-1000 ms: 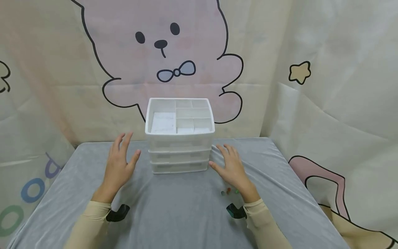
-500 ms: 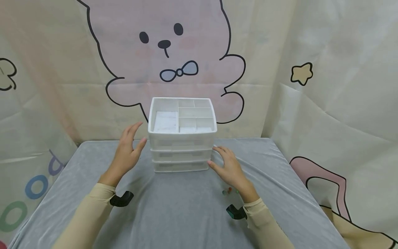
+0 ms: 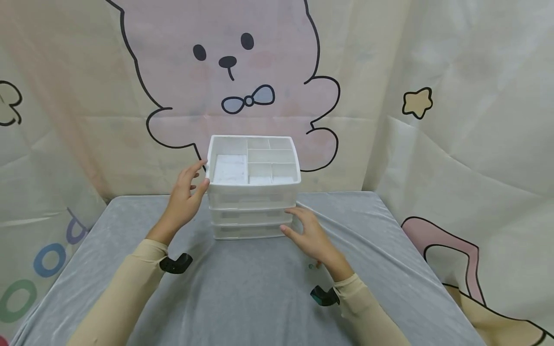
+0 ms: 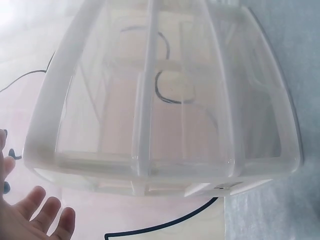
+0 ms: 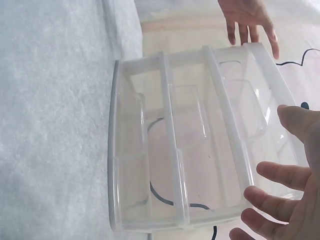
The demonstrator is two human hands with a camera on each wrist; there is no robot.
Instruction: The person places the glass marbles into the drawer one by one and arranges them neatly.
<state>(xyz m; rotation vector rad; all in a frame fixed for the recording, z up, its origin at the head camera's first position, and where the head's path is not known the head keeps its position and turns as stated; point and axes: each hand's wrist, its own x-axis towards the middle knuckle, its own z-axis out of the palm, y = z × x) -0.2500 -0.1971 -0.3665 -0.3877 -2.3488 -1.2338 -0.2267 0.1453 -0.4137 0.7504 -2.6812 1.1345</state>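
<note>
A white translucent drawer organizer (image 3: 253,197) stands on the grey cloth, with stacked drawers and a divided open tray on top. Beside the tray's left rim is my left hand (image 3: 179,204), its thumb and index fingertips at the edge; whether they touch it I cannot tell. At the lower right front corner, my right hand (image 3: 309,238) has its fingers spread and overlaps the drawer fronts in the head view. The right wrist view shows those fingers (image 5: 275,207) relaxed beside the organizer, gripping nothing. The left wrist view shows the loose left fingers (image 4: 47,215) alongside its wall.
Small beads, one greenish (image 3: 310,266) and one orange (image 3: 318,264), lie on the grey tablecloth (image 3: 242,298) near my right wrist, partly hidden by it. A printed curtain (image 3: 346,38) with a bear hangs right behind the table.
My left hand has moved right and up to the organizer's upper left edge. My right hand has shifted slightly left over its front corner. The organizer stays in place.
</note>
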